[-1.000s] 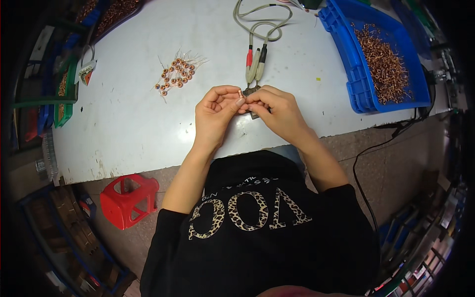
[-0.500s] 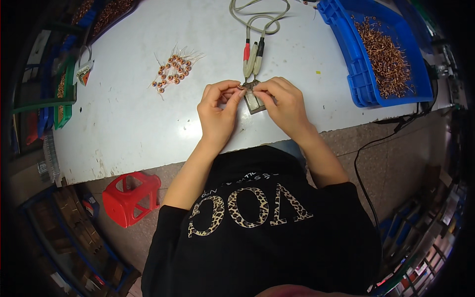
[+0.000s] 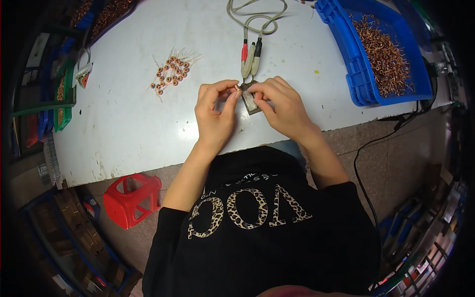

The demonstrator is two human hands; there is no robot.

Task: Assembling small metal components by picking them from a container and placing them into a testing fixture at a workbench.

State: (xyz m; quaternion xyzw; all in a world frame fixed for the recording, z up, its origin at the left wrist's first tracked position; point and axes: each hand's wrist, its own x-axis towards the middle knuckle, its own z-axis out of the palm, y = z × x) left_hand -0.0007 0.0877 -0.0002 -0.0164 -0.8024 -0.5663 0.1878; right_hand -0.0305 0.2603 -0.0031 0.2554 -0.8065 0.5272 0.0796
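Head view: left hand pinches a coil, seemingly steadying it by the block; whether right hand grips anything, I cannot tell.

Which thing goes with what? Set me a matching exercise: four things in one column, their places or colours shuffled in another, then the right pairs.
Things
1. Small coil
2. Pile of coils
3. Stool
4. Bin

Places and colours
A. Red, on the floor
B. Blue, holding copper pieces
C. In the fingers of the left hand
D. Lying on the table

Pairs: 1-C, 2-D, 3-A, 4-B
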